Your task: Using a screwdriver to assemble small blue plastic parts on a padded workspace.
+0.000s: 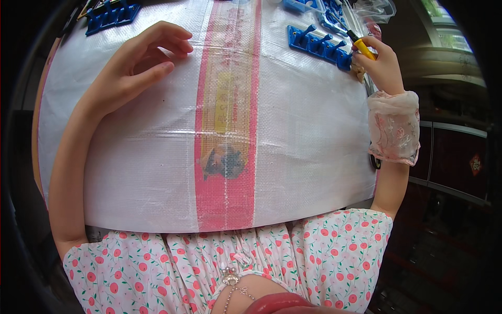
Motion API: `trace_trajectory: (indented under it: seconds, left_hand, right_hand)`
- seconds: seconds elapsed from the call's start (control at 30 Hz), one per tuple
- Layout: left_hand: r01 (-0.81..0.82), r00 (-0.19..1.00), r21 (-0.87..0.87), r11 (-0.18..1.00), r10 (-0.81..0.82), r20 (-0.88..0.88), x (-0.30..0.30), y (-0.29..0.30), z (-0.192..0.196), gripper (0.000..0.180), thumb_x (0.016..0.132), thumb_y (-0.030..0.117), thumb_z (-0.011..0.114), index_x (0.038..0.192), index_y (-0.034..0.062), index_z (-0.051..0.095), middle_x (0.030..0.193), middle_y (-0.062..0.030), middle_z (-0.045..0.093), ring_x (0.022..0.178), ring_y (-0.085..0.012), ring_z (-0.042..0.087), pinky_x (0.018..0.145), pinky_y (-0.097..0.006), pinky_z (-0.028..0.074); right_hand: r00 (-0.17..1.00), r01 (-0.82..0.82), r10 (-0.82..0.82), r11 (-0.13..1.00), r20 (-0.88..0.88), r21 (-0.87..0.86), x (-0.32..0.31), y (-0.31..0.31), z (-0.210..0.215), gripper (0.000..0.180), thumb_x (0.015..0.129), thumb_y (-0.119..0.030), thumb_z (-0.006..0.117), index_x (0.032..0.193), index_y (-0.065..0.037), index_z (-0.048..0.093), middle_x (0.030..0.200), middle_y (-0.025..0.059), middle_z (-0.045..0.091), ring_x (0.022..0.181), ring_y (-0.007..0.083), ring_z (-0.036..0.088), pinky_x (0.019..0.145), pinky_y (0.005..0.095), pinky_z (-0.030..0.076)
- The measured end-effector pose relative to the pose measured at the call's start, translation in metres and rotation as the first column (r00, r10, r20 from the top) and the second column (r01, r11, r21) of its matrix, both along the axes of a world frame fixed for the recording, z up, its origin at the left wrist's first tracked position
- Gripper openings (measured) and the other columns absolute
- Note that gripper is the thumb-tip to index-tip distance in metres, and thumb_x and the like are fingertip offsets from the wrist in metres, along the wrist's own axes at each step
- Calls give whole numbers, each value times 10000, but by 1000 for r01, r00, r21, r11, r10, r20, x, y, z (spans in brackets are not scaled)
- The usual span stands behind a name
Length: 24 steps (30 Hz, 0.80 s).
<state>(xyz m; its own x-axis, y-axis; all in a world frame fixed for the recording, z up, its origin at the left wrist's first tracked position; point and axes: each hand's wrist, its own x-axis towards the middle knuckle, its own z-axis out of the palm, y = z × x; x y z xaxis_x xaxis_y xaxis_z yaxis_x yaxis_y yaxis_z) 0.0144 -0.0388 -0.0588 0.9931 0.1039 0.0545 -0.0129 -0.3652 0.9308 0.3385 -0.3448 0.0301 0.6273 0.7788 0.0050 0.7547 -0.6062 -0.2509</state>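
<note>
My left hand [144, 65] hovers over the left part of the woven sheet [141, 172], its fingers loosely bent and apart, with nothing in them. At the far right, my right hand [384, 63] grips a slim yellow tool with a black end [366, 48]; its exact kind I cannot make out. The black end points up and left. Just left of that hand lies a blue plastic strip with several raised pegs [319, 47]. Below the fingers, a small tan piece [358, 72] is partly hidden.
A similar blue pegged strip [112, 18] lies at the far left. A blue tray [303, 5] and loose blue parts [332, 18] sit at the far right, near a clear plastic container [379, 9]. Dark cabinets [457, 157] stand beyond the table's right side.
</note>
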Motion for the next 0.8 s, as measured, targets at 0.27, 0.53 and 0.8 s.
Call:
trace_trajectory:
  seconds: [0.27, 0.53, 0.8]
  left_hand:
    - [37, 999, -34, 999, -37, 13, -6, 0, -3, 416, 889, 248, 634, 1263, 81, 566, 1196, -102, 626, 1118, -185, 618, 1021, -331, 483]
    - [46, 976, 121, 992, -71, 206, 5, -6, 19, 406, 880, 225, 664, 1244, 67, 578, 1136, -123, 643, 1095, -218, 616, 1007, -347, 484]
    - [80, 902, 303, 950, -199, 384, 6, -22, 44, 606, 742, 314, 814, 1250, 63, 603, 1162, -143, 628, 1066, -294, 602, 948, -378, 482]
  right_hand:
    - [979, -62, 65, 998, -191, 25, -24, 10, 39, 264, 853, -68, 677, 1091, 40, 649, 957, 110, 699, 887, 175, 677, 829, 259, 507]
    - [822, -382, 463, 880, -332, 282, -150, 55, 67, 333, 839, 86, 680, 1154, 10, 604, 980, 90, 682, 823, 108, 650, 685, 195, 506]
    - [788, -505, 566, 819, -242, 274, -188, 105, 52, 305, 848, 83, 676, 1136, 33, 590, 953, 101, 681, 899, 150, 682, 823, 243, 546]
